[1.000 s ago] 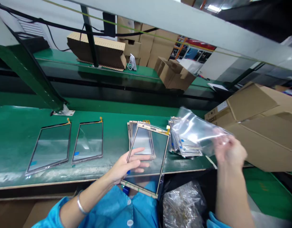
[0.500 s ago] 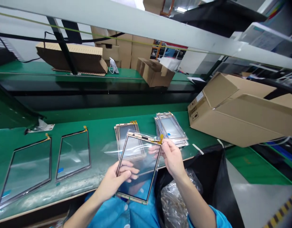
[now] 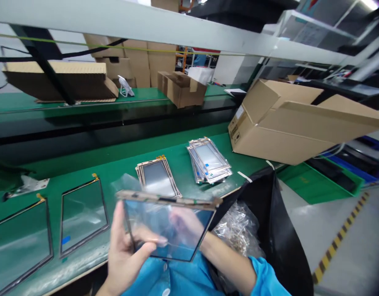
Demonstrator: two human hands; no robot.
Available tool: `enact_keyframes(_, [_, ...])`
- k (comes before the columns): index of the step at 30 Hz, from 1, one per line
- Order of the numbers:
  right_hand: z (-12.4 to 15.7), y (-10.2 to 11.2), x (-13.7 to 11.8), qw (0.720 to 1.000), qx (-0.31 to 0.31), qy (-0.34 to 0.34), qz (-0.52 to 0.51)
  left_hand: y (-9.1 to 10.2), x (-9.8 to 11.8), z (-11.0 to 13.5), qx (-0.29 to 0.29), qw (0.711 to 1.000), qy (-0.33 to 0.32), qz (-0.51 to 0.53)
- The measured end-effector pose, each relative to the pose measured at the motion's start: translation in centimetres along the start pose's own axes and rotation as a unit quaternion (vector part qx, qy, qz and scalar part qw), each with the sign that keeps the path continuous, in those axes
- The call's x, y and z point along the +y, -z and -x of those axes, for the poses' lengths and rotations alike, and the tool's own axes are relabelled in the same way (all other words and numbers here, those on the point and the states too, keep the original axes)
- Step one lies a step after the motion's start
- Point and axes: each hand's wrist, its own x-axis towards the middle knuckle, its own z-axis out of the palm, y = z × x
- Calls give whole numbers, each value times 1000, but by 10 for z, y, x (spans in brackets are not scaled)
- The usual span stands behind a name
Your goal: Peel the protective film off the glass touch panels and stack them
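My left hand (image 3: 126,250) grips a framed clear touch screen panel (image 3: 173,230) by its left side, thumb in front and fingers around the edge. The panel is tilted above the bench's front edge, its thick border upward. Behind the glass my right hand (image 3: 186,222) shows through, smeared by motion; whether it touches the panel I cannot tell. Beyond it lies a stack of touch screen panels (image 3: 158,176) with orange tabs. Farther right rests a second stack (image 3: 209,158), in clear film. Two single panels lie at left, one (image 3: 84,213) with a blue sticker.
The green bench (image 3: 115,164) runs under a raised shelf. An open cardboard box (image 3: 269,127) stands at right. Below the bench edge hangs a black bag (image 3: 263,218) holding crumpled clear plastic (image 3: 238,226). Green bins (image 3: 318,181) stand on the floor at right.
The panel has been tipped and turned, with its border now facing me. My right hand has left its upper right corner and moved behind the glass. The view has swung right.
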Motion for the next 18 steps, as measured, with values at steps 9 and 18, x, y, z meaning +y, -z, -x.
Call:
enact_keyframes(9, [70, 76, -32, 956, 206, 147, -149, -28, -31, -25, -170, 942, 234, 168])
enact_keyframes(18, [112, 235, -72, 722, 515, 328, 324, -8, -22, -67, -21, 958, 140, 250])
